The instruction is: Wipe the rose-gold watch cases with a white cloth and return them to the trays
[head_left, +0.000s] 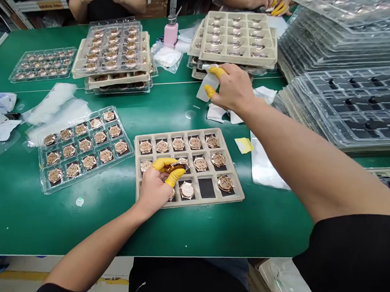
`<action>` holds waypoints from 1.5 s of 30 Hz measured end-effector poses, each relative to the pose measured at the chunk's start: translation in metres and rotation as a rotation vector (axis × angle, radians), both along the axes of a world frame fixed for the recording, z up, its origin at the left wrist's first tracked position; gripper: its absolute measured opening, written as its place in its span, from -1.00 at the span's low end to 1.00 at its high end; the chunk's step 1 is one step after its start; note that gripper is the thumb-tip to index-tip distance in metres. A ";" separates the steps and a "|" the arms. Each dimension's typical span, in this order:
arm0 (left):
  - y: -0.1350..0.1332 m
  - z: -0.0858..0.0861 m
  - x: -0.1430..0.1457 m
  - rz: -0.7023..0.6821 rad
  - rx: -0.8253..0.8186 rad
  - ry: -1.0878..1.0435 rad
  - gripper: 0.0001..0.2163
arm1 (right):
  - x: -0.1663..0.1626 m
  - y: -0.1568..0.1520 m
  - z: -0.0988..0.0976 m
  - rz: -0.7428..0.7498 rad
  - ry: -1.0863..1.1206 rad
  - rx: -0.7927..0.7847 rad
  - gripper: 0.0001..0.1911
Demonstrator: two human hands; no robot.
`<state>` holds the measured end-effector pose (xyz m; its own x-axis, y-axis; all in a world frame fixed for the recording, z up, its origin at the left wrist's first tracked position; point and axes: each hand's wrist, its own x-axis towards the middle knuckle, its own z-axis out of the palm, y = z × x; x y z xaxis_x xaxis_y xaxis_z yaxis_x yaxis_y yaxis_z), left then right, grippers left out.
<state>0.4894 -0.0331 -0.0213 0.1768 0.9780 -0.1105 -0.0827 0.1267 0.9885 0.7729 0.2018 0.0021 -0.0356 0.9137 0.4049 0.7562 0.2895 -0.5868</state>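
Observation:
My left hand [156, 185], with yellow finger cots on thumb and forefinger, pinches a watch case [178, 165] above the beige tray [224, 199]. The tray's compartments hold several rose-gold watch cases, most with engraved backs upward; one front-row compartment [207, 188] shows only its dark bottom. My right hand [233, 85], also in yellow finger cots, is raised at the edge of a stack of beige trays [237, 39]. A thin white sheet [207, 88] hangs between its thumb and forefinger. My left hand partly hides the cases beneath it.
At left lies a clear tray of watch cases [87, 147]. Stacked trays [111, 50] and a pink bottle [171, 34] stand farther back. Tall piles of clear trays [327, 43] rise at right. White wipes [216, 112] lie near my right forearm. Co-workers' hands [272, 4] show across the table.

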 end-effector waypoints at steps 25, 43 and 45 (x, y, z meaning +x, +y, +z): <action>-0.004 0.003 -0.002 0.047 0.382 0.437 -0.83 | -0.094 -0.255 0.007 0.179 0.702 -0.332 -0.72; -0.005 0.002 -0.003 0.142 0.699 0.360 -0.82 | -0.097 -0.243 -0.019 0.169 0.066 0.438 -0.60; -0.005 0.001 -0.001 0.171 0.584 0.272 -0.83 | -0.097 -0.241 -0.019 0.161 0.145 0.368 -0.63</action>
